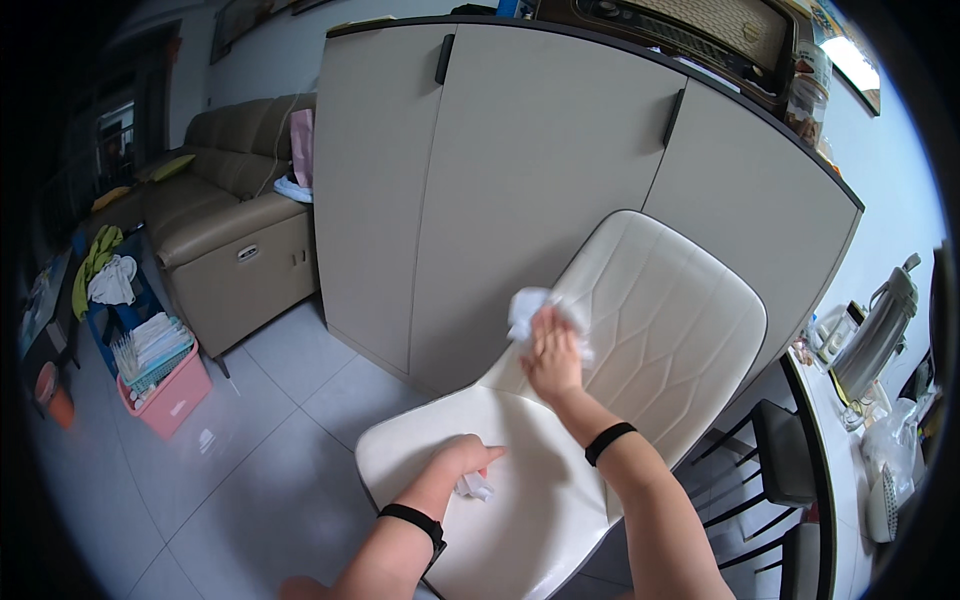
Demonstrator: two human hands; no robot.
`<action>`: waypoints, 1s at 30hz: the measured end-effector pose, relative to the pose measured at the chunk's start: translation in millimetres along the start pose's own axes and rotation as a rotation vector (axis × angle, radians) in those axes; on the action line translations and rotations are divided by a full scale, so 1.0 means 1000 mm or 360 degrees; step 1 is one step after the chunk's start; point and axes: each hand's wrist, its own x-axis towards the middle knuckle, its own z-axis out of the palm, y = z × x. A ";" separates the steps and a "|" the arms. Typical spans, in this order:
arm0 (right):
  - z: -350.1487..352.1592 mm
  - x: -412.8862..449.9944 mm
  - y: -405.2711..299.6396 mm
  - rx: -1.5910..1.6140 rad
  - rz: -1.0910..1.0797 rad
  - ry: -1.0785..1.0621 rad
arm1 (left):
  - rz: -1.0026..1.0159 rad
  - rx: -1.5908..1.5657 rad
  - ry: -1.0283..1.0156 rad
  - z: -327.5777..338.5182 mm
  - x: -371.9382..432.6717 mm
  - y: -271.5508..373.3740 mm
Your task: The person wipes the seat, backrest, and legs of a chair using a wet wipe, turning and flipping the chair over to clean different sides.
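Observation:
A white quilted faux-leather chair (660, 315) stands before me, its backrest leaning near the cabinet doors. Against the left edge of the backrest, my right hand (556, 352) presses a white tissue or cloth (527, 309), blurred at its edges. My left hand (469, 456) rests over the seat, its index finger and thumb side pointing right, with a crumpled white tissue (475, 487) held beneath the curled fingers. Both wrists wear black bands.
A grey cabinet (525, 150) stands behind the chair, bearing a vintage radio (697, 37). On the left are a brown leather sofa (232, 217) and a pink basket (176, 401). A counter (832, 465) with a grey jug (874, 330) and dark stools (784, 450) are at right.

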 end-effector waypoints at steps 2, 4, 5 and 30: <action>0.019 -0.011 -0.013 0.0252 -0.0729 -0.0182 | 0.0007 -0.0003 -0.0006 0.005 0.005 -0.004; 0.045 -0.013 -0.015 0.0307 -0.1078 -0.0031 | 0.0033 -0.0004 -0.0001 0.005 0.008 0.000; 0.047 -0.008 -0.017 0.0207 -0.1059 0.0124 | 0.0049 -0.0013 -0.0016 0.005 0.009 0.000; -0.237 -0.014 0.253 0.0218 0.1088 -0.0417 | -0.0153 -0.0106 -0.0072 0.006 0.007 0.006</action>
